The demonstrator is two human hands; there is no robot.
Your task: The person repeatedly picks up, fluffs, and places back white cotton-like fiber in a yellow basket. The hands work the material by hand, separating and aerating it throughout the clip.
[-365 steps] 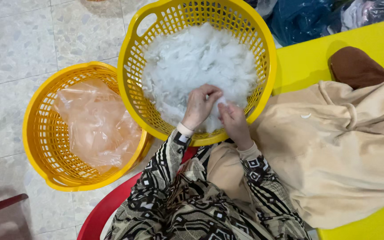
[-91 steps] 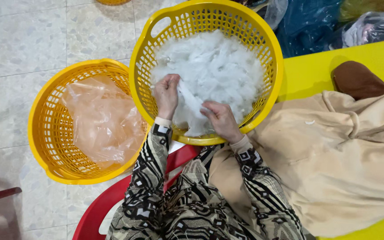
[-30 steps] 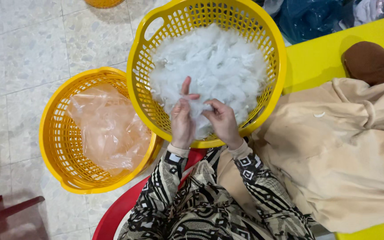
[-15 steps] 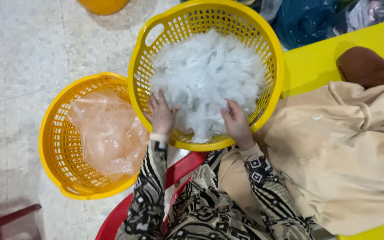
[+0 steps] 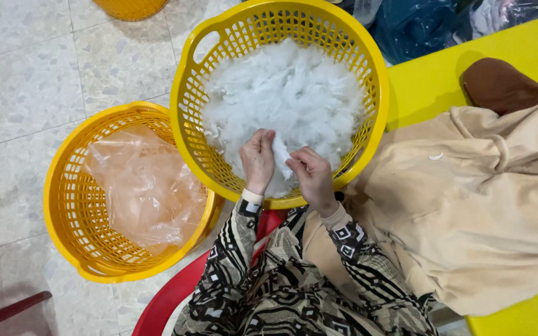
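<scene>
Yellow plastic mesh frames everything we are working over. Far to the left of our grip, well apart from it, sits the lower basket on the pale tiled floor, holding only a crumpled clear plastic bag. Its rim tucks under the edge of the upper basket — the one our hands are in.

Our left hand is curled over the near rim of that basket, fingers bent and closed down on a small white tuft. The tuft runs as a short strip, its long axis roughly up and away from us, and it sits right between the two hands. Just to the right of it, our right hand pinches the same tuft between thumb and fingertips — a narrow, closed hold, not a spread one. Both hands are on it; neither is nearer.

Beyond the grip, away from us, lies the heaped white fluffy filling, touching the tuft and filling most of the basket.

Right of the grip, near the basket's wall, a beige garment is draped over a yellow table, with a brown piece of cloth at its far end.
</scene>
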